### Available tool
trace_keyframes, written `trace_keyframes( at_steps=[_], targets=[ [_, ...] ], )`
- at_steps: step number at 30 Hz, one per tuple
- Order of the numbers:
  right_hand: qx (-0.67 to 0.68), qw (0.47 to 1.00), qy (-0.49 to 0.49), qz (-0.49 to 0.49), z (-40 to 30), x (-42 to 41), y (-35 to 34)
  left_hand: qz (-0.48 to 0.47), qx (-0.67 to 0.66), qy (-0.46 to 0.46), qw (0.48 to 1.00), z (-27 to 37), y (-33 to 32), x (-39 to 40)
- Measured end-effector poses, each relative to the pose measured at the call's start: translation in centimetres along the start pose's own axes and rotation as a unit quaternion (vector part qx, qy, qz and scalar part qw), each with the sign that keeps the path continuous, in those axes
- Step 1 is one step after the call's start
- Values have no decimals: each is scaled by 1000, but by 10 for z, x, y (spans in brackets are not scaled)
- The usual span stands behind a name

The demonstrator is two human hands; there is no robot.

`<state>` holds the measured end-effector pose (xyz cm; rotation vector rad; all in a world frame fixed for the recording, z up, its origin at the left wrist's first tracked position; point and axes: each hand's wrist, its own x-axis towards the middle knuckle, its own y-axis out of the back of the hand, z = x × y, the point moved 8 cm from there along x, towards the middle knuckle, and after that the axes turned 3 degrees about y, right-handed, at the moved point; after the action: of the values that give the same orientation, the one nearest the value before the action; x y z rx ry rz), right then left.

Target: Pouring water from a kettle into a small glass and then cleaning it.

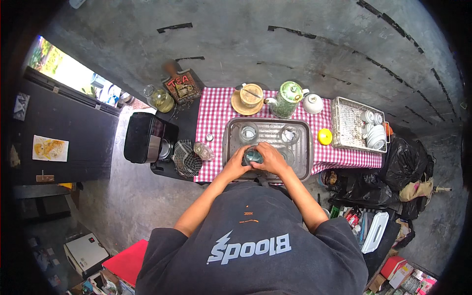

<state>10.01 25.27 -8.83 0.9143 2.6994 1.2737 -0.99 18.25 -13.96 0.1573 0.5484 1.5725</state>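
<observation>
My left hand [236, 164] and my right hand [271, 159] are closed around a clear drinking glass [253, 156], one from each side. The glass is over the near part of a ridged metal tray [309, 147]. Other glasses stand on the tray: one at the far left [248, 133], one at the far right [289, 135], and one [285, 156] just beyond my right hand's fingers, partly hidden. Whether the held glass rests on the tray or is lifted, I cannot tell.
Behind the tray stand a wooden cup [251, 95] on a saucer, a green teapot [287, 99] and a ribbed white bowl [312, 103]. Rightward are a yellow lid [325, 136] and a basket [341, 143] of white cups. A glass jar [203, 151] and cloth [186, 158] lie left.
</observation>
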Motion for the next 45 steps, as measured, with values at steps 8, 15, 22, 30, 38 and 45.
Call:
trace_keyframes(
  at_steps=[8, 15, 22, 30, 38, 45],
  targets=[
    [0, 1000, -9, -12, 2, 1, -2, 6, 1, -13, 1000, -5, -2, 2],
    [6, 1000, -17, -13, 2, 1, -3, 10, -2, -23, 1000, -6, -2, 2],
    [-2, 999, -28, -32, 5, 0, -5, 2, 2, -8, 1000, -1, 0, 0],
    [-9, 999, -32, -36, 9, -1, -9, -5, 10, -3, 1000, -3, -1, 1],
    [-12, 999, -20, -28, 7, 0, -6, 1, 3, -15, 1000, 0, -1, 0],
    [-20, 999, -17, -25, 7, 1, -7, 4, 12, -15, 1000, -1, 0, 1]
  ],
)
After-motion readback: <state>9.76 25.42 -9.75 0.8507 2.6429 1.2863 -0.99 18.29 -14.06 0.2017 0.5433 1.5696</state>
